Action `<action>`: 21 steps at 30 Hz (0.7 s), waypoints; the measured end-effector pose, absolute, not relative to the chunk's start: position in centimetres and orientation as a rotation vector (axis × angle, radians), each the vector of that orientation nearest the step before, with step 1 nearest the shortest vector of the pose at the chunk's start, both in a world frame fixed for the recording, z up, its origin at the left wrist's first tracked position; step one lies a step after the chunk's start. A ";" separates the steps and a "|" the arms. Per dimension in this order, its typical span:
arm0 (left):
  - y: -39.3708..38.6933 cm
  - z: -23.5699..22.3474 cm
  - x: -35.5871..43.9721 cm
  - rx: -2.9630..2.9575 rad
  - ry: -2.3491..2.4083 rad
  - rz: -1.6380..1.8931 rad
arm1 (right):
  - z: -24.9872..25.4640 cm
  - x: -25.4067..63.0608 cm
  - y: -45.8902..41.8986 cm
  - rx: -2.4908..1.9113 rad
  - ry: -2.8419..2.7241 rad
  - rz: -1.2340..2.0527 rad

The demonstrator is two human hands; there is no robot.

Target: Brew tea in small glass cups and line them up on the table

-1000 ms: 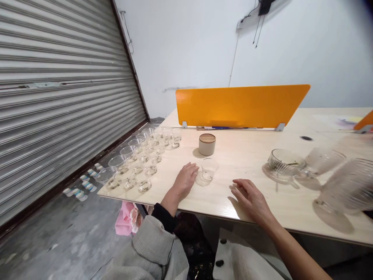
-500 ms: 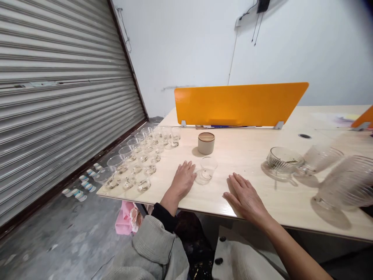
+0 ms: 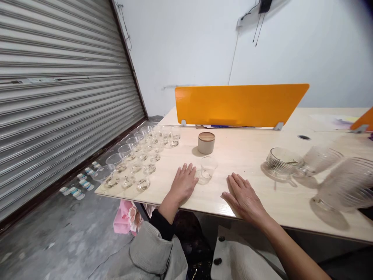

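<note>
My left hand [image 3: 183, 183] lies flat on the table [image 3: 210, 196], palm down with its fingers stretched out. Just right of its fingertips stands a clear plastic cup [image 3: 208, 170], upright. On the other side of that cup, my right hand [image 3: 244, 196] also rests flat, fingers extended and holding nothing. Behind the cup is a round grey canister [image 3: 206, 146] with a wooden lid. Rows of clear cups [image 3: 142, 184] with small dark bits in the bottom fill the table's left end.
At the right stand a ribbed glass bowl [image 3: 284, 160] and stacks of nested clear cups [image 3: 346, 182] lying on their sides. An orange divider [image 3: 241, 105] crosses the back. Small white bottles [image 3: 76, 192] and a pink box [image 3: 122, 221] are on the floor left, beside a roller shutter [image 3: 64, 97].
My view has shifted very slightly. Both hands stay flat on the table, and the cups, canister and bowl keep their places.
</note>
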State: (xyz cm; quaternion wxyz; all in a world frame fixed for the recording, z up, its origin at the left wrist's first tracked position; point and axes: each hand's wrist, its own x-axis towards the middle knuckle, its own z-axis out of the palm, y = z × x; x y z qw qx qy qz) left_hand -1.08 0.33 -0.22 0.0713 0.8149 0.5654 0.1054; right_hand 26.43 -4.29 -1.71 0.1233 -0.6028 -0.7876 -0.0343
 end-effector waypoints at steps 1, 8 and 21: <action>0.2 -0.2 -1.0 2.459 1.712 0.291 | -1.7 26.3 -4.3 -1.774 -2.301 -0.099; 0.0 -0.1 -0.8 2.480 1.750 0.236 | -1.4 26.0 -4.1 -1.793 -2.362 -0.165; 0.0 -0.2 -0.9 2.504 1.756 0.231 | -0.5 25.4 -4.6 -1.877 -2.370 -0.130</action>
